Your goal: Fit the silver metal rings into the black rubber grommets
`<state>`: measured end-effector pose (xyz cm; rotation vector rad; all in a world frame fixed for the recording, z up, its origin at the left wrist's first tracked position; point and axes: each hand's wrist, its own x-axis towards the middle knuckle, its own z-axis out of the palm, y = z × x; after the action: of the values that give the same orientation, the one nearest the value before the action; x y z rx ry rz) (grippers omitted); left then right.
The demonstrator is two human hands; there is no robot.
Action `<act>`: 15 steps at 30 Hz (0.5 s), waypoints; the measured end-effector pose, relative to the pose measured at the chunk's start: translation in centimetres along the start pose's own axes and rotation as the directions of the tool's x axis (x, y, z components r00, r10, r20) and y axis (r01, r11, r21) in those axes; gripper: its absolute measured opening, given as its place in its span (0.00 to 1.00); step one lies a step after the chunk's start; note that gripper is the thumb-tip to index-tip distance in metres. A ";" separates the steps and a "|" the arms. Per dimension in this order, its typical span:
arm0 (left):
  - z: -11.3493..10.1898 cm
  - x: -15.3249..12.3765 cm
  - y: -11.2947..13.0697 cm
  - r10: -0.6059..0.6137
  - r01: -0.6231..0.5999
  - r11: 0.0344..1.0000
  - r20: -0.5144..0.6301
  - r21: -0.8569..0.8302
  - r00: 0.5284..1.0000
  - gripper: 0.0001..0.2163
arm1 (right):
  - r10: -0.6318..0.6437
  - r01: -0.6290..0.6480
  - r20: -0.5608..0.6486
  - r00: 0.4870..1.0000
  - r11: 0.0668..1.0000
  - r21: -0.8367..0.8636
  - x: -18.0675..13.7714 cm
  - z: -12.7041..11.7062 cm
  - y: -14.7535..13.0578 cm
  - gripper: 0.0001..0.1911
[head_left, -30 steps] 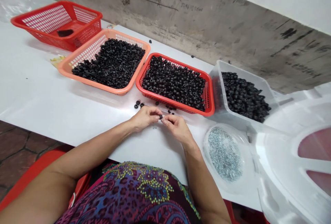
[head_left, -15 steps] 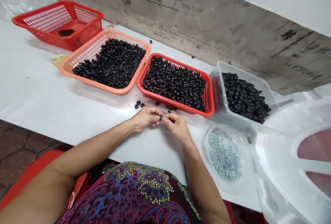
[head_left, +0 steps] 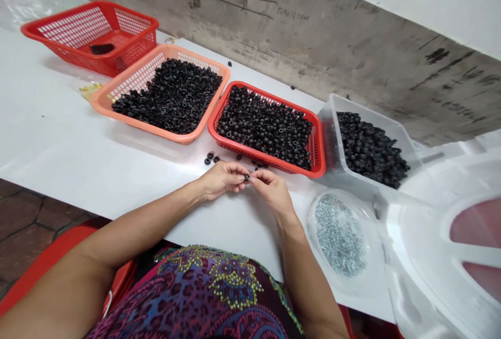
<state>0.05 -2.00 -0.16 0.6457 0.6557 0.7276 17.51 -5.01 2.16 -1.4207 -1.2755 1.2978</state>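
Between the thumb and fingers of my left hand [head_left: 224,179] is a small round black plastic part [head_left: 246,177]. My right hand [head_left: 271,190] is pinched closed right against that part; whatever its fingertips hold is too small to make out. Both hands are just above the white table, in front of a red basket [head_left: 324,164] full of black ring-like parts [head_left: 266,127]. A few loose black rings [head_left: 210,156] lie on the table beyond my left hand. To the right of my right hand, a clear round tub [head_left: 373,213] holds many tiny silvery metal pieces [head_left: 340,234].
An orange basket [head_left: 160,134] of small black parts stands left of the red one. Farther left is another red basket [head_left: 88,57] with a dark piece inside. At right are a clear bin [head_left: 340,145] of black parts and a large white plastic object [head_left: 422,245]. A wall [head_left: 250,31] runs behind.
My fingertips have parted slightly, so more of the black part shows between them. Both hands stay in nearly the same place; the view has shifted a little.
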 end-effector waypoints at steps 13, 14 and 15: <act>-0.1 -0.1 0.3 -0.058 0.061 0.994 0.044 -0.086 0.997 0.12 | 0.137 -0.135 0.012 0.991 0.949 0.284 -0.2 -0.9 -0.4 0.15; -0.1 -0.1 0.3 -0.058 0.062 0.993 0.047 -0.096 0.997 0.12 | 0.133 -0.137 0.032 0.991 0.943 0.302 -0.3 -0.9 -0.5 0.15; -0.1 -0.1 0.3 -0.057 0.062 0.993 0.050 -0.103 0.997 0.12 | 0.126 -0.135 0.049 0.991 0.938 0.319 -0.3 -0.9 -0.5 0.16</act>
<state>-0.22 -1.85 0.01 0.5434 0.5872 0.6852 18.29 -5.18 2.87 -1.2721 -0.9448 1.5416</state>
